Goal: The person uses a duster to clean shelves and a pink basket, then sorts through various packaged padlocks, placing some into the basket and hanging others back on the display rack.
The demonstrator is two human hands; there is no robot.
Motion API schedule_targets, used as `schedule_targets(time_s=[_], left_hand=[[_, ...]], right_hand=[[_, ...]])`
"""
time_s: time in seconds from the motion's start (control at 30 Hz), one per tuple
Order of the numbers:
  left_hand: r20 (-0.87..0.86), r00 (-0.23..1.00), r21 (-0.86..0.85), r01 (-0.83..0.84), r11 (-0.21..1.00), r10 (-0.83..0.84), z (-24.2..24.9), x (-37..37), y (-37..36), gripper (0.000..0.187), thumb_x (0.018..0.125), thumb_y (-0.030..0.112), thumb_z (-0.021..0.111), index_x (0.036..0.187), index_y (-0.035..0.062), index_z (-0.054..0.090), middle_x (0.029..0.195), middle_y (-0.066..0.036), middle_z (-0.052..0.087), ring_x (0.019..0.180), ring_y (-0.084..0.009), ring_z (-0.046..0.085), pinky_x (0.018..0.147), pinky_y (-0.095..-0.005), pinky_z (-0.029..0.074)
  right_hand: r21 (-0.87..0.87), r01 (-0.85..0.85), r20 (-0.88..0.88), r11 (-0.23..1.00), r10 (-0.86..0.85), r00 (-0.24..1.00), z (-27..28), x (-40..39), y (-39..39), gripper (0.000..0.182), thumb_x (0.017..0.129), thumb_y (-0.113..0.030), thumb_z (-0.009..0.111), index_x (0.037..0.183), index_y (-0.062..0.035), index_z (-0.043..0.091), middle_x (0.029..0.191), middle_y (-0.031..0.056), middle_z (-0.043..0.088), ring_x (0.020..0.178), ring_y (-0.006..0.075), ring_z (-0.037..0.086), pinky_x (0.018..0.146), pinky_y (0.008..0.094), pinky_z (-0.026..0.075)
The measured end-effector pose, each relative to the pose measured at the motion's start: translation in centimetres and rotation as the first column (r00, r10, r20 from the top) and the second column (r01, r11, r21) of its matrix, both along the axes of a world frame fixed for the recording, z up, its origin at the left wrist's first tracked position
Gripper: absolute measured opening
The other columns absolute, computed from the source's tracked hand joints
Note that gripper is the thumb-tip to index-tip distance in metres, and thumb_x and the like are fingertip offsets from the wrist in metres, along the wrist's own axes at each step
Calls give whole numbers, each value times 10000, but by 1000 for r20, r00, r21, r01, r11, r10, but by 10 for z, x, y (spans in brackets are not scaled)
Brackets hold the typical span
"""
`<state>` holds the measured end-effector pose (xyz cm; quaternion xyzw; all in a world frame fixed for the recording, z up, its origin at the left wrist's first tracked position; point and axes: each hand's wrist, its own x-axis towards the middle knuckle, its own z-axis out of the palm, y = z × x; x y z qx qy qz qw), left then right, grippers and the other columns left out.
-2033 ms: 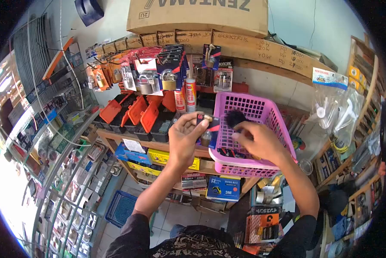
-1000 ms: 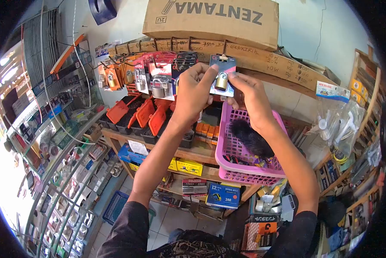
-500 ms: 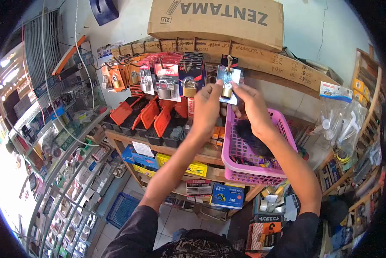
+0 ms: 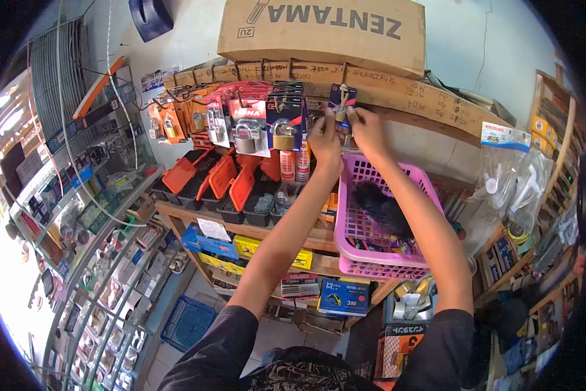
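Observation:
Both hands are raised at a hook on the wooden rail (image 4: 397, 98). My left hand (image 4: 325, 140) has its fingers pressed together at the lower left edge of a dark padlock card (image 4: 342, 96) that hangs there. My right hand (image 4: 367, 132) pinches the card's right side, its fingertips near the small padlock. What lies between the two hands is mostly hidden by the fingers. Just left hang a brass padlock on a dark card (image 4: 284, 139) and a silver padlock on a HONA card (image 4: 246, 142).
A pink basket (image 4: 342, 246) with a black furry item (image 4: 379, 205) stands below my hands. Black bins with orange scoops (image 4: 242, 186) line the shelf at left. A ZENTAMA carton (image 4: 322, 32) lies above the rail. Plastic bags (image 4: 501, 173) hang at right.
Both hands have moved up closer to the hook. The light card with the brass padlock, clearly visible between them before, is now largely hidden, and a dark card shows above the fingers.

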<state>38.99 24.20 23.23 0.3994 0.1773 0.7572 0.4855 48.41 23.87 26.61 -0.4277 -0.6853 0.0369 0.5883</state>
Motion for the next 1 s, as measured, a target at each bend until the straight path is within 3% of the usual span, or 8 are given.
schedule_targets(time_s=[0.03, 0.27, 0.4, 0.6, 0.8, 0.87, 0.9, 1.0], left_hand=[[-4, 1000, 67, -18, 998, 18, -3, 2, 12, 319, 978, 362, 553, 857, 71, 610, 663, 40, 498, 518, -40, 417, 444, -215, 293], [-22, 1000, 45, -12, 999, 13, -2, 4, 28, 310, 964, 351, 583, 883, 54, 624, 663, 32, 503, 556, -55, 433, 492, -222, 319], [-10, 999, 40, -40, 998, 41, -3, 5, 31, 429, 944, 415, 593, 716, 52, 579, 593, 13, 499, 483, -53, 462, 441, -196, 339], [-25, 1000, 30, -8, 1000, 8, -4, -1, 26, 414, 943, 413, 595, 727, 60, 572, 601, 13, 511, 449, -60, 449, 421, -201, 344], [-395, 919, -16, -16, 1000, 9, -47, -19, 9, 268, 941, 324, 623, 927, 58, 647, 705, 13, 566, 570, -68, 514, 493, -218, 365], [-436, 899, -32, 36, 999, -46, -74, -27, 12, 243, 921, 275, 658, 943, 33, 647, 710, 12, 582, 589, -64, 532, 512, -221, 397], [-538, 837, -9, 117, 993, -103, -88, -31, 13, 224, 906, 241, 676, 951, 23, 645, 727, 6, 597, 610, -60, 541, 527, -216, 412], [-711, 692, 11, 194, 981, -128, -103, -40, 6, 228, 875, 164, 707, 1008, -5, 630, 788, -15, 640, 670, -50, 563, 580, -220, 456]], right_hand=[[-29, 58, 20, 998, -58, 998, -3, 4, 16, 315, 951, -299, 539, 962, -14, 673, 724, 210, 631, 663, 384, 600, 648, 436, 454], [-52, 102, -20, 993, -103, 994, 2, 4, 22, 319, 938, -332, 559, 968, -43, 690, 801, 226, 658, 780, 422, 633, 691, 451, 485], [-36, 143, 40, 989, -142, 989, 2, 7, 24, 321, 941, -331, 554, 961, -42, 689, 785, 224, 651, 764, 420, 624, 687, 446, 477], [-37, 91, 30, 995, -89, 996, 4, 3, 16, 327, 954, -310, 538, 911, -15, 671, 709, 192, 635, 697, 374, 616, 666, 441, 463], [-191, -36, 19, 981, 40, 999, -34, 29, 1, 339, 950, -314, 538, 907, 4, 647, 708, 177, 656, 622, 303, 638, 671, 446, 481], [-105, 51, 305, 993, -16, 952, -58, 43, -7, 335, 935, -325, 555, 980, -2, 631, 708, 168, 657, 571, 281, 636, 639, 432, 499], [-408, 99, 436, 907, 98, 895, -61, 56, -17, 320, 923, -300, 557, 1040, -9, 616, 723, 146, 659, 561, 244, 641, 592, 403, 505], [-752, 188, 514, 631, 384, 767, -93, 89, -28, 234, 934, -247, 574, 1036, -41, 617, 725, 99, 650, 515, 167, 597, 499, 352, 466]])
